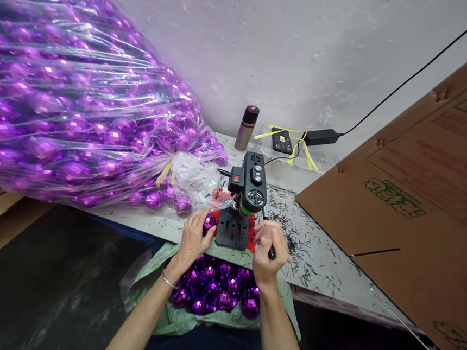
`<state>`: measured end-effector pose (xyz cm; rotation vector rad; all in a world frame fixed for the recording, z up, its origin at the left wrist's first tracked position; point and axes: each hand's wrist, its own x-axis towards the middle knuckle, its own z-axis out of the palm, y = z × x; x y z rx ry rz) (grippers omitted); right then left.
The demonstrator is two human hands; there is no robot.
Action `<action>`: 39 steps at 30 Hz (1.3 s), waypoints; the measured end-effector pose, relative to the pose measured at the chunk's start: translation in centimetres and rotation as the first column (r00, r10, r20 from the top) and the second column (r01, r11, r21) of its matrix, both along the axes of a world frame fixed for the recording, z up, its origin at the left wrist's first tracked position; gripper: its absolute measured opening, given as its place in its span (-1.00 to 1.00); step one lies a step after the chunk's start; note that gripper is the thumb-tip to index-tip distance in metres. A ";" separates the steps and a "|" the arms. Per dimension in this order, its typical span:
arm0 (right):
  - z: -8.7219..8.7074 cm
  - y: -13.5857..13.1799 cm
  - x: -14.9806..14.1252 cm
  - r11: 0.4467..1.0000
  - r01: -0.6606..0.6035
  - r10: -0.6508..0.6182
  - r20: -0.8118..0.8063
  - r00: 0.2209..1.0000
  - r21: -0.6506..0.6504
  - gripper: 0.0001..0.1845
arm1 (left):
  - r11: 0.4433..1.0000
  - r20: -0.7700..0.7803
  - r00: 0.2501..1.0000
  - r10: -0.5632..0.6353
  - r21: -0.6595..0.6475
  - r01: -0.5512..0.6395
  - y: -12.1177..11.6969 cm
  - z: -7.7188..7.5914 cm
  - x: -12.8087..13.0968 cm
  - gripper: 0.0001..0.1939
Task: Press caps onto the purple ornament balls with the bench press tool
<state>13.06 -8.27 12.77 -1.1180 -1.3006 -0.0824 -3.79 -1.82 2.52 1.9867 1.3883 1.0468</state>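
A small black bench drill press (248, 189) stands on a black base plate (232, 230) on the white table (313, 244). My left hand (193, 235) is closed on a purple faceted ball (209, 222) at the left edge of the base plate. My right hand (268, 251) is wrapped round the drill's black lever handle (270, 248). Below my hands, a green sack (168, 318) in my lap holds several more purple faceted balls (219, 293).
A huge clear plastic bag of purple balls (59, 97) lies at the back left. A flat cardboard box (423, 196) leans at the right. A spray can (246, 127), a phone (282, 141) and a power adapter (320, 136) sit by the wall. Black shavings litter the table.
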 end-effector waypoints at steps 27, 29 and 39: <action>2.0 0.0 0.6 0.996 -0.025 0.026 0.007 1.000 -0.084 -0.65 | 0.636 0.726 0.532 0.436 -0.667 0.389 0.5 2.6 1.6 -0.58; 2.0 0.0 0.6 0.996 -0.025 0.026 0.009 1.000 -0.083 -0.64 | 0.663 0.703 0.561 0.437 -0.673 0.328 0.5 2.0 2.1 -0.50; 1.8 -0.3 0.6 0.994 0.003 0.002 0.044 0.999 -0.110 -0.67 | 0.944 0.363 0.926 0.099 -0.330 0.028 0.0 -0.7 5.1 -0.43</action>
